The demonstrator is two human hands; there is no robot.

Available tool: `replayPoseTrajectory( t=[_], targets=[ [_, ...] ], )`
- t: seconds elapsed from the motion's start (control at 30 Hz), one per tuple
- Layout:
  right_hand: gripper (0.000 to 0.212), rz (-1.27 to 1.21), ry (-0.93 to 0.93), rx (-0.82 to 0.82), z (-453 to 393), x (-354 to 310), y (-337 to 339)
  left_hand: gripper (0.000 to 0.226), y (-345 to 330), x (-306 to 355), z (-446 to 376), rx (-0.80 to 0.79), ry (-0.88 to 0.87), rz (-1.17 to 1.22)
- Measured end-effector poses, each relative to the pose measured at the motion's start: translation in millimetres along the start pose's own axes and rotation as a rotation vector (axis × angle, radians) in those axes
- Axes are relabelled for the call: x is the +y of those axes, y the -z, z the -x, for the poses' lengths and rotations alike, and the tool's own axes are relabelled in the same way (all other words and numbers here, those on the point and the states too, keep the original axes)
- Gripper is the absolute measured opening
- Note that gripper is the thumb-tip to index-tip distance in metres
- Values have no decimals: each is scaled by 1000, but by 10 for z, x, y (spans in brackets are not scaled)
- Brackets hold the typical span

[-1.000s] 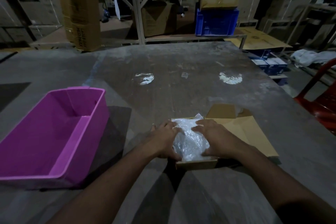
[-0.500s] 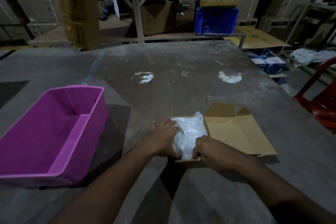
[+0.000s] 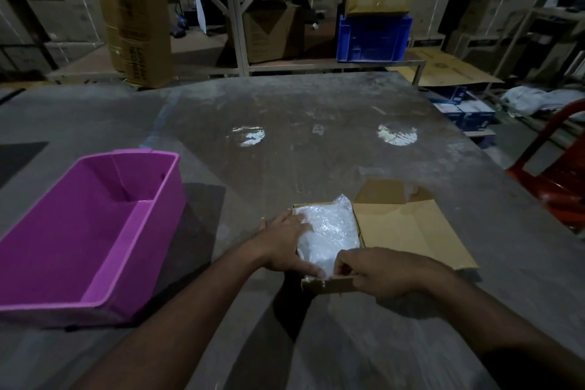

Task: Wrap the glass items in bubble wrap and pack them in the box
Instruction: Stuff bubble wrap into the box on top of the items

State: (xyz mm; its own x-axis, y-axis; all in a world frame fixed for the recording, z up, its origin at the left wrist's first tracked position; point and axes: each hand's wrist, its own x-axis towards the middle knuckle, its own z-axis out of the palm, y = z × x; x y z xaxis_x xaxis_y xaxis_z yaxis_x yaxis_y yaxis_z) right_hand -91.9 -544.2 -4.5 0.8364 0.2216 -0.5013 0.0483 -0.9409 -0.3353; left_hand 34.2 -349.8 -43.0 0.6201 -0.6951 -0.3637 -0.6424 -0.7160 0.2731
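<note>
A small brown cardboard box (image 3: pixel 329 284) lies open on the grey table, its lid flap (image 3: pixel 408 231) folded out flat to the right. A white bubble-wrapped bundle (image 3: pixel 332 231) fills the box; the glass inside is hidden. My left hand (image 3: pixel 285 241) lies flat on the bundle's left side, pressing it down, fingers reaching to the box's near edge. My right hand (image 3: pixel 386 272) pinches the near wall of the box at its front rim, fingertips touching the wrap's near corner.
An empty magenta plastic bin (image 3: pixel 133 263) stands at the left of the table (image 3: pixel 316 161). A red plastic chair (image 3: pixel 557 180) is beside the right edge. Behind the table are shelves, cardboard cartons and a blue crate (image 3: pixel 373 38).
My right hand slid off the top of the bundle toward me and now pinches the box's near rim. My left hand stayed on the bundle's left side.
</note>
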Motion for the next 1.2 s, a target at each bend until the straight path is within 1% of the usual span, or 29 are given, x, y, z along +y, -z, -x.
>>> replayPoseTrajectory(
  t=[0.07,0.1,0.2,0.23,0.27,0.33,0.4,0.57,0.67,0.8,0.9,0.97,1.03,1.1,1.2],
  targets=[
    [31,-47,22,43,-11,-21,67,115,-11,-28,-2,-5,3,-5],
    [32,-73,19,117,-35,-18,100,113,-10,-36,-4,-4,3,-6],
    [37,-52,-33,462,-220,90,169,106,3,-16,-4,12,-1,-17],
    [42,2,-55,541,-302,137,179,104,3,-2,-4,22,-1,-21],
    [48,63,-71,577,-379,172,185,102,-6,12,-4,36,2,-26],
    [56,146,-92,569,-502,202,171,99,-30,37,-3,63,11,-39],
    [57,201,-100,557,-598,225,128,98,-35,56,7,72,18,-49],
    [52,278,-144,611,-710,255,52,98,-1,87,29,77,21,-64],
    [49,364,-171,578,-728,258,26,98,-3,83,26,80,26,-58],
    [48,412,-176,535,-744,220,55,99,-3,83,32,92,30,-50],
    [40,491,-178,490,-793,217,59,101,5,95,43,97,41,-48],
    [42,480,-189,460,-804,251,46,101,9,100,49,98,41,-53],
    [50,447,-182,441,-784,279,46,100,11,97,51,94,41,-56],
    [56,339,-167,456,-697,255,48,101,6,86,48,92,41,-57],
    [47,229,-128,529,-497,194,44,102,13,83,35,93,32,-79]
  ],
)
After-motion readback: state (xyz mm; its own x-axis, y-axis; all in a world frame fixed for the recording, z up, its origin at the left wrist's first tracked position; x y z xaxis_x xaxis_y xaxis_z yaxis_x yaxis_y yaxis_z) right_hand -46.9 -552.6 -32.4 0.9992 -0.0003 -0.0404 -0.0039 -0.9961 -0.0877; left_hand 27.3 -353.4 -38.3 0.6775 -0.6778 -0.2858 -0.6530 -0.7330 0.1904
